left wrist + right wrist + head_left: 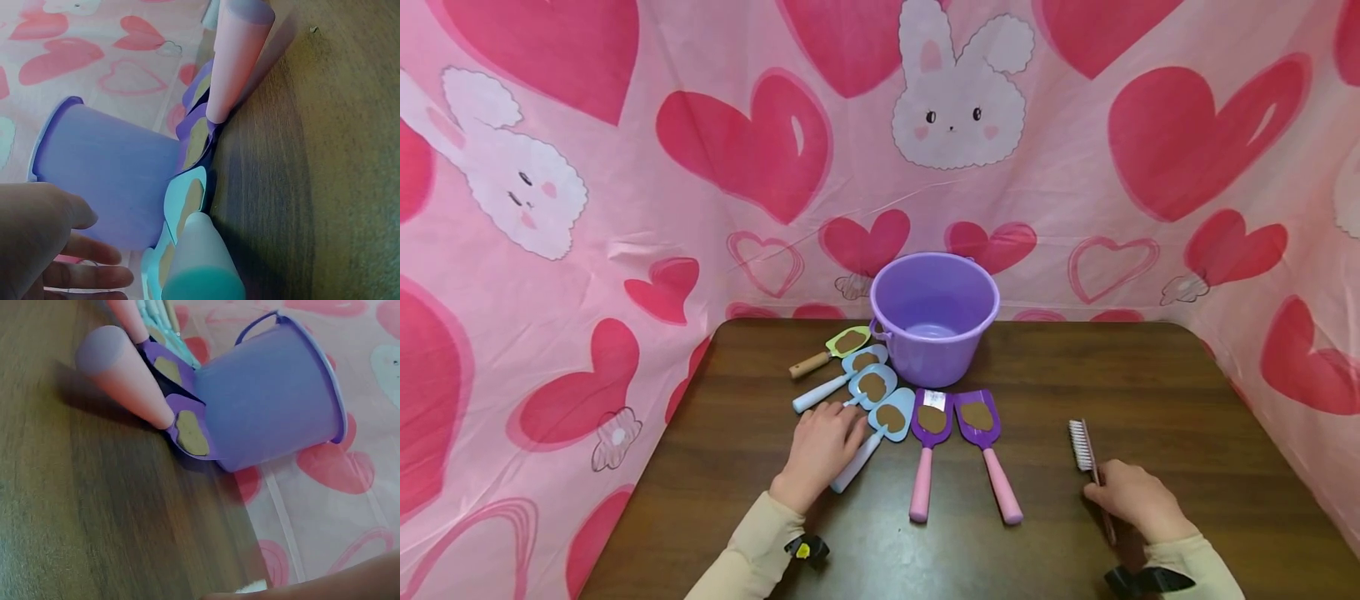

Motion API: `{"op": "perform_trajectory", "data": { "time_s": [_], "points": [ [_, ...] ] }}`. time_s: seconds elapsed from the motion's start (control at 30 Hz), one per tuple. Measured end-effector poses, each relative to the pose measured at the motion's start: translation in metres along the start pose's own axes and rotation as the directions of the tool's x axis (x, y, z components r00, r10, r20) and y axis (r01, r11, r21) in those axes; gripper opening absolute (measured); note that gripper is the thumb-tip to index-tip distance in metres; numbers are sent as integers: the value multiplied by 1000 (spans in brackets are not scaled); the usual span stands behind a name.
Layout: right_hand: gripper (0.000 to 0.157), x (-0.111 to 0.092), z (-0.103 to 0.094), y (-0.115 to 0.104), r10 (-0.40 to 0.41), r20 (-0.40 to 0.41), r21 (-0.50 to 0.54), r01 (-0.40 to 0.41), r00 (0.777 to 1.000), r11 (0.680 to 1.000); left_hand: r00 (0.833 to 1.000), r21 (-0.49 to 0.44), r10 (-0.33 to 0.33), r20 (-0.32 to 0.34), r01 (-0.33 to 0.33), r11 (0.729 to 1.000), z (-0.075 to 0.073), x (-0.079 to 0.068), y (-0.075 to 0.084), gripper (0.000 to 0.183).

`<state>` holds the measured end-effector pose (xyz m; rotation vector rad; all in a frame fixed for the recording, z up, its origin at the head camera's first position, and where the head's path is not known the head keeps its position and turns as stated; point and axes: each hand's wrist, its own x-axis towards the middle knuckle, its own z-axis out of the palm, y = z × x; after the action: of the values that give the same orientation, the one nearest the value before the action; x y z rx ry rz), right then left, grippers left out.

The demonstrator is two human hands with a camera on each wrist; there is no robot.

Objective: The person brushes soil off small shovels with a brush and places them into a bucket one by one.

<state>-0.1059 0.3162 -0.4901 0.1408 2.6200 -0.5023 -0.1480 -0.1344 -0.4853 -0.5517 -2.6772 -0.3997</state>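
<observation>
My left hand (pixel 822 450) hovers over the handles of the light blue shovels, fingers loosely extended. The left wrist view shows those fingers (pixel 87 274) apart from the nearest blue shovel (pixel 203 262). My right hand (pixel 1138 500) grips a brush (pixel 1081 446) with white bristles at the table's right; in the right wrist view only a sliver of bristles (pixel 253 587) shows. Two purple shovels with pink handles (pixel 921 486) (pixel 1002 486) lie in the middle. A green shovel with a wooden handle (pixel 811 365) lies farthest left. Each blade bears a flat brown patch.
A purple bucket (pixel 936 354) stands upright at the back of the brown wooden table (pixel 1037 550), just behind the shovel blades. Pink cloth with hearts and rabbits (pixel 820 192) hangs behind and beside the table.
</observation>
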Motion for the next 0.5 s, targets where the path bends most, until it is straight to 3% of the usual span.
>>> {"op": "perform_trajectory", "data": {
  "time_s": [0.1,0.33,0.43,0.5],
  "points": [
    [19,-4,-1,-7,-48,-89,-13,47,995,999,1000,13,-4,-2,4,1000,0,-1,0,18],
    [17,-11,-8,-21,-117,-261,51,135,958,990,1000,23,-10,-6,10,1000,0,-1,0,18],
    [20,-12,-9,-25,-168,-367,16,187,915,982,1000,23,-8,2,8,1000,1,-1,0,19],
    [24,-13,-8,-28,-210,-455,-15,228,865,974,1000,25,-8,7,8,1000,1,-1,0,19]
  ]
}}
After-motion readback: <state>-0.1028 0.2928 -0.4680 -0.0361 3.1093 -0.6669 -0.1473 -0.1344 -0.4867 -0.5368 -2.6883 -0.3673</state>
